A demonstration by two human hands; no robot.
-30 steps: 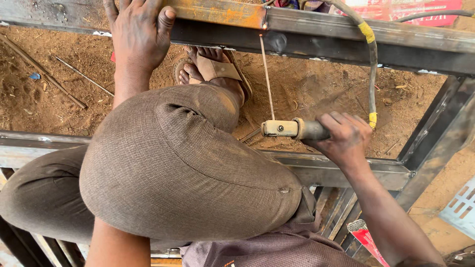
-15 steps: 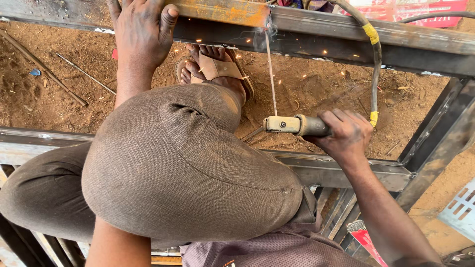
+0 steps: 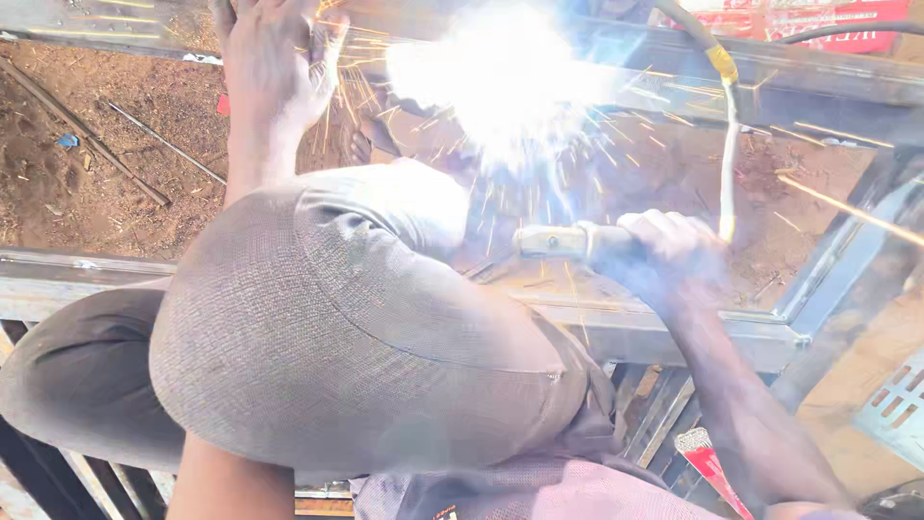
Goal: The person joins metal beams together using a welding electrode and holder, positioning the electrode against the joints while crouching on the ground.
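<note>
— Electrode holder [image 3: 553,241] is what you hold, yes? How many things do you count?

— One holder, in my right hand [image 3: 669,252]. My fingers are closed around its handle, just above the near steel bar [image 3: 674,327] of the frame. One cable [image 3: 729,144] with a yellow band goes up from this hand to the far bar. One bright arc [image 3: 500,77] burns at the far steel bar [image 3: 818,82], and the rod between holder and arc I cannot see because of the glare. Sparks fly out from it in many lines.

— And your other hand?

— My left hand [image 3: 279,58] rests on the far bar, to the left of the arc. The glare hides the fingers, so I cannot tell if they grip the bar or lie flat on it.

— What stands in the way?

— My bent knee [image 3: 337,318] in brown trousers. It fills the middle of the view and covers most of the near bar. My foot in a sandal [image 3: 371,144] is beyond it, half hidden by the light.

— What else is around?

— One red-handled tool [image 3: 707,462] lies low at the right, between thin bars. Two thin rods [image 3: 154,140] lie on the ground at the left, and one small blue scrap [image 3: 67,141] is near them.

— And the ground?

— Bare red-brown earth [image 3: 96,193], outdoors, in daylight.
</note>
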